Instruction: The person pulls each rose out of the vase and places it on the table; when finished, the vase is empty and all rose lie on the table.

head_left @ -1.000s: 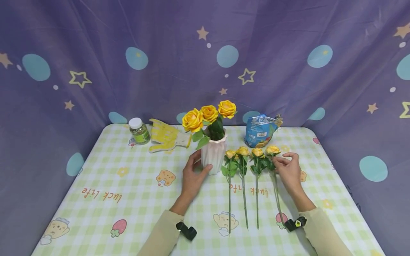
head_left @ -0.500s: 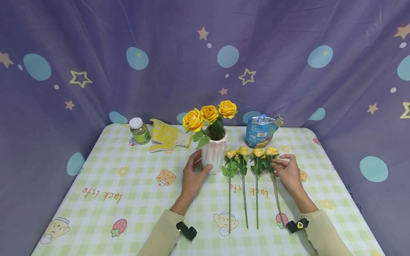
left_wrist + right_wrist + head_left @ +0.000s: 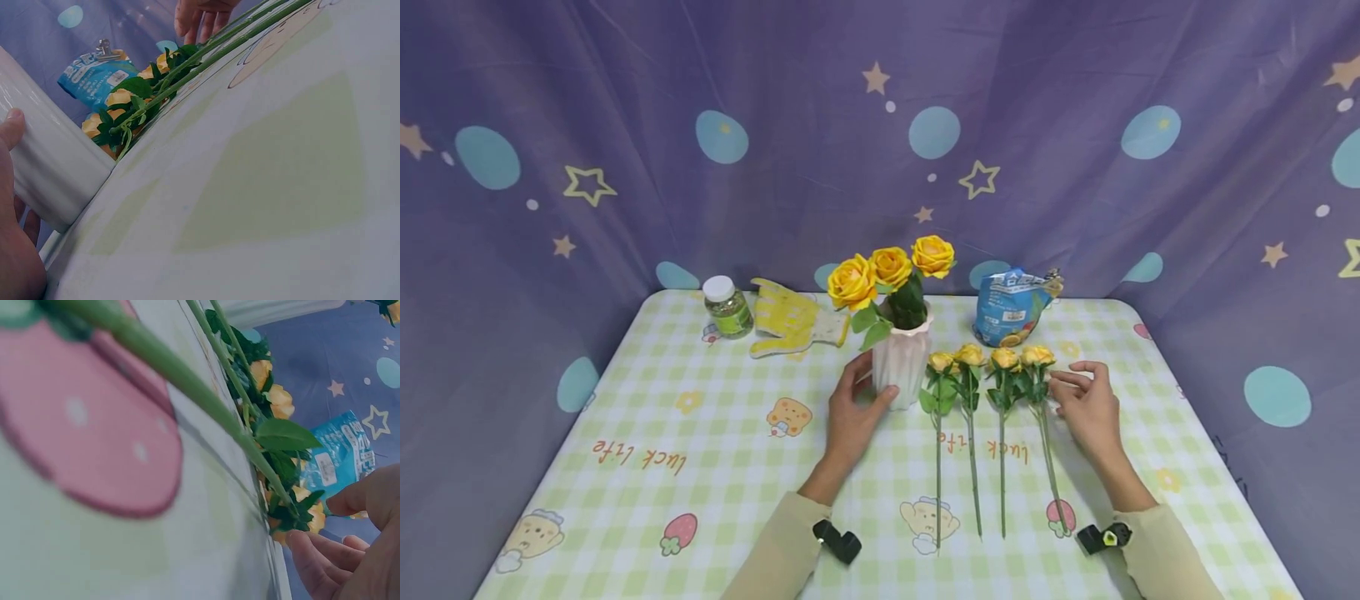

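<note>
A pale pinkish-white fluted vase (image 3: pixel 901 367) stands upright, holding three yellow roses (image 3: pixel 891 268). My left hand (image 3: pixel 853 410) grips its lower side, the thumb across the front and the other fingers behind; the left wrist view shows the thumb on the smooth vase wall (image 3: pixel 47 134). To the right, several yellow roses lie in a row with stems toward me. Beside the head of the rightmost rose (image 3: pixel 1037 357), my right hand (image 3: pixel 1088 408) holds nothing, its fingers loosely bent. In the right wrist view the fingertips (image 3: pixel 300 540) are close to that rose's leaves, thumb apart.
At the back right stands a blue pouch (image 3: pixel 1009 308) with a clip on top. A yellow-and-white work glove (image 3: pixel 793 321) and a white-lidded jar (image 3: pixel 727 308) sit at the back left. The checked tablecloth (image 3: pixel 625 500) ends against a purple curtain (image 3: pixel 820 167).
My right hand has drawn away from the rightmost rose, slightly to the right; that rose's head has shifted a little. My left hand and the vase stay where they were.
</note>
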`<state>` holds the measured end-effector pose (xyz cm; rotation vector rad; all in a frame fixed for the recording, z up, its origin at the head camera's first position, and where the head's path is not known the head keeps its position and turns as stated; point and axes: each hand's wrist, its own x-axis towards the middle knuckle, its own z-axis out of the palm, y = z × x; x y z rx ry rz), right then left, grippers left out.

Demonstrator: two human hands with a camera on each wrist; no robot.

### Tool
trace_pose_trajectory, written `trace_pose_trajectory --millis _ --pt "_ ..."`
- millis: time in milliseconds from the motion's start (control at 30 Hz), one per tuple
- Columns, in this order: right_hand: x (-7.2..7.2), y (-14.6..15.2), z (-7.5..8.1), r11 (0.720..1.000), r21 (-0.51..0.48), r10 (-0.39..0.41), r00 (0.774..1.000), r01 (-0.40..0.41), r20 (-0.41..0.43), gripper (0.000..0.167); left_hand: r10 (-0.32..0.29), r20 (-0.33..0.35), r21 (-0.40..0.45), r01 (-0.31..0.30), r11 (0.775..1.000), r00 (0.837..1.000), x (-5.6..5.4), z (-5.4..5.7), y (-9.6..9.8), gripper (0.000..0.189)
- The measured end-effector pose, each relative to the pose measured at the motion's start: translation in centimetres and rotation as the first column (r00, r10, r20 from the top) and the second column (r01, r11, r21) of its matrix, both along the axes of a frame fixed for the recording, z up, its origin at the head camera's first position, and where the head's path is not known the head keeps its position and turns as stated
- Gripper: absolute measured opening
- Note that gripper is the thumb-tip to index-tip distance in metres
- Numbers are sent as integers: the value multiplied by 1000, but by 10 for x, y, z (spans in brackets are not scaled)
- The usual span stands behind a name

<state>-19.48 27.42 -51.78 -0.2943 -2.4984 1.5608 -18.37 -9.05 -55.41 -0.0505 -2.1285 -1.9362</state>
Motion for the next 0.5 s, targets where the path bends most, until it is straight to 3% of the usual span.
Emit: trace_pose_trajectory --millis 267,500 --pt "2 2 8 997 -25 -80 991 78 -104 39 4 -1 -10 -4 1000 1000 0 0 0 68" --pt "5 -10 19 991 -117 -98 953 66 -287 29 6 -1 -9 -6 1000 1000 0 0 1 69"
